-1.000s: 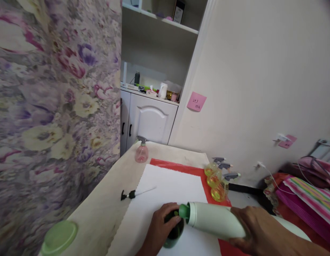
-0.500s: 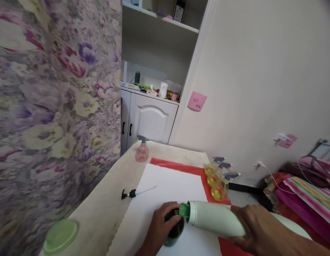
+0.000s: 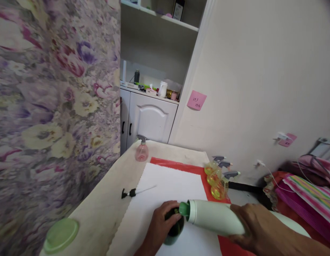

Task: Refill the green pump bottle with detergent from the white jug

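Note:
My left hand (image 3: 165,222) is wrapped round a dark green bottle (image 3: 174,234) standing on the white sheet (image 3: 167,177). In my right hand (image 3: 250,225) lies a large pale green bottle (image 3: 210,215), tilted nearly level with its mouth towards the left. Its green spout (image 3: 184,209) reaches over the top of the dark bottle, close to my left thumb and fingers. Whether liquid is flowing I cannot make out. A black pump head (image 3: 131,193) with a thin clear tube lies on the left edge of the sheet. A round light green cap (image 3: 61,235) sits at the near left.
Several yellow spray bottles (image 3: 219,188) stand along the right side on a red cloth (image 3: 175,163). At the far left corner of the table (image 3: 100,202) is a pink spray bottle (image 3: 142,151). A floral curtain (image 3: 58,106) hangs at the left; a wall (image 3: 247,89) rises behind.

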Tool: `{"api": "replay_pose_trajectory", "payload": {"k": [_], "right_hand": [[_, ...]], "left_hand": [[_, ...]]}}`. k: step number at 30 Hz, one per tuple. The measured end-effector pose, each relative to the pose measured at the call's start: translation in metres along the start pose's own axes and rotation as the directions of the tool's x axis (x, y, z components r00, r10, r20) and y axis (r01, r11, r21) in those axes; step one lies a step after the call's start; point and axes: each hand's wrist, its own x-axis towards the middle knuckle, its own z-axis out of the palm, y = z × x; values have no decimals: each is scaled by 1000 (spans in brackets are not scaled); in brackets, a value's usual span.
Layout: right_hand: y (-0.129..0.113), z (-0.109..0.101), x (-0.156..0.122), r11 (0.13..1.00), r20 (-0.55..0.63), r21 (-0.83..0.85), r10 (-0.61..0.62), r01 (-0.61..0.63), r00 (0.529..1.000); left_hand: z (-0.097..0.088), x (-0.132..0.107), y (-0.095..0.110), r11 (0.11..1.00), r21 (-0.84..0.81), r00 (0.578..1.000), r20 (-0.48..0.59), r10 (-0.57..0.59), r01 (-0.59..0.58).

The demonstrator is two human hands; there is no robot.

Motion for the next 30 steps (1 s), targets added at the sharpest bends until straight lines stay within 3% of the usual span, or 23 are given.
{"api": "replay_pose_trajectory", "payload": {"k": [30], "right_hand": [[-8, -9, -1, 1000, 2, -10, 7, -7, 1000]], "left_hand": [[0, 1, -6, 1000, 6, 1000, 2, -11, 11]]}}
